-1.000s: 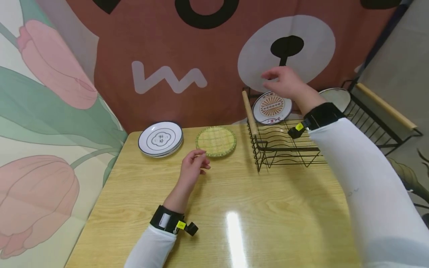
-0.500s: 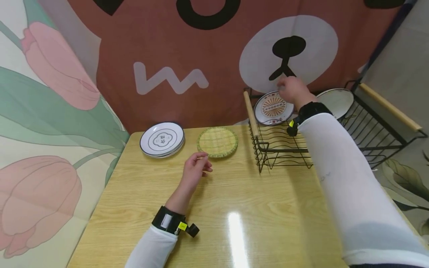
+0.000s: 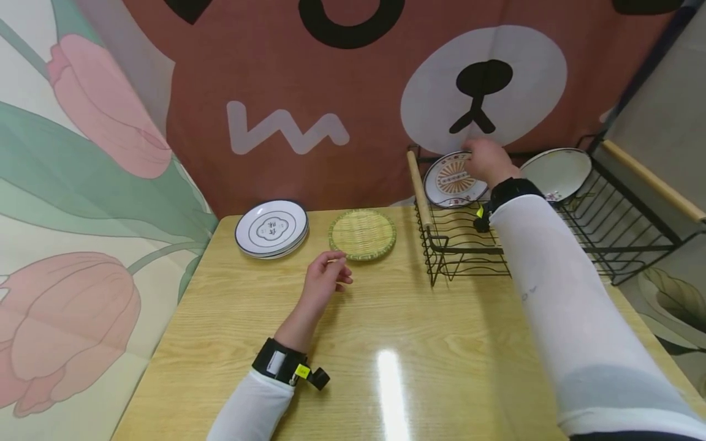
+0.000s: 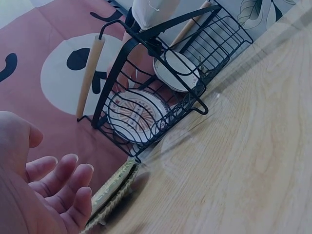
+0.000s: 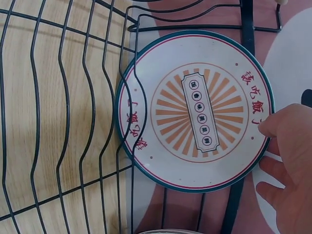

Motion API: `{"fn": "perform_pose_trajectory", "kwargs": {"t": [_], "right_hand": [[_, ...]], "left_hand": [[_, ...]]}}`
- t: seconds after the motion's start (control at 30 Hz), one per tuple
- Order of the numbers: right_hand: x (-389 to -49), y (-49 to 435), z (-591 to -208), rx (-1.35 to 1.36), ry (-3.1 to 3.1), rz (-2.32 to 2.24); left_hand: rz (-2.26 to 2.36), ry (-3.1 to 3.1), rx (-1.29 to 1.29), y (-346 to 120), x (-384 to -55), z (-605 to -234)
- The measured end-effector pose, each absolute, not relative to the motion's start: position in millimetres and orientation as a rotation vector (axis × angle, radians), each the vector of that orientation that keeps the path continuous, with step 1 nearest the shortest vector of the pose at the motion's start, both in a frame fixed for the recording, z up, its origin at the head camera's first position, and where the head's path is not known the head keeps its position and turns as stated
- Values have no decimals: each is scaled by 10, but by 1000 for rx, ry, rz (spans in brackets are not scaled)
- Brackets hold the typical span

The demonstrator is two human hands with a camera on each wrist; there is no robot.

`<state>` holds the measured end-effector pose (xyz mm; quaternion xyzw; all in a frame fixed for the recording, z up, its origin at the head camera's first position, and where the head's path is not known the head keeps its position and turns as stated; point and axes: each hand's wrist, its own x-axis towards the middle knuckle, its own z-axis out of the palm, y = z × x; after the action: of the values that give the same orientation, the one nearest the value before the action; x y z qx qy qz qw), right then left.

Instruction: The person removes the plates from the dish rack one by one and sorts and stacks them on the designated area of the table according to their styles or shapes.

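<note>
My right hand [image 3: 488, 160] reaches over the black wire dish rack [image 3: 469, 248] to a patterned plate [image 3: 453, 179] leaning upright at its back left. In the right wrist view the thumb [image 5: 271, 125] lies over the front of the plate's green rim, with the other fingers curled at and behind the edge, pinching it. Orange rays and red characters decorate the plate [image 5: 190, 175]. My left hand [image 3: 322, 275] holds nothing, fingers loosely bent, just in front of a round woven bamboo tray [image 3: 362, 234].
A stack of white plates with dark blue rims [image 3: 270, 228] sits at the table's back left. Another pale plate [image 3: 559, 174] leans in the rack, right of my right hand. Wooden handles [image 3: 420, 190] top the rack's sides. A printed cloth hangs behind the table [image 3: 353, 343].
My right hand has come down from above the rack to the patterned plate's upper right rim and now pinches it. The left hand stays beside the bamboo tray. The view shifts slightly.
</note>
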<state>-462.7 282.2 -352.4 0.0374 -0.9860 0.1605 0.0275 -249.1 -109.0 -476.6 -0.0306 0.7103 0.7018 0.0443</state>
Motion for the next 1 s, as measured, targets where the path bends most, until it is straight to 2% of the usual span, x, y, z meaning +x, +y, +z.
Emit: {"fn": "perform_pose_trajectory", "kwargs": {"t": [0.33, 1.0], "right_hand": [[-4649, 2829, -3569, 31, -3037, 562], [-4575, 2963, -3530, 287, -3013, 275]], "left_hand": [[2133, 2163, -98, -1096, -2514, -4801], [2127, 2162, -104, -1124, -2520, -4787]]}}
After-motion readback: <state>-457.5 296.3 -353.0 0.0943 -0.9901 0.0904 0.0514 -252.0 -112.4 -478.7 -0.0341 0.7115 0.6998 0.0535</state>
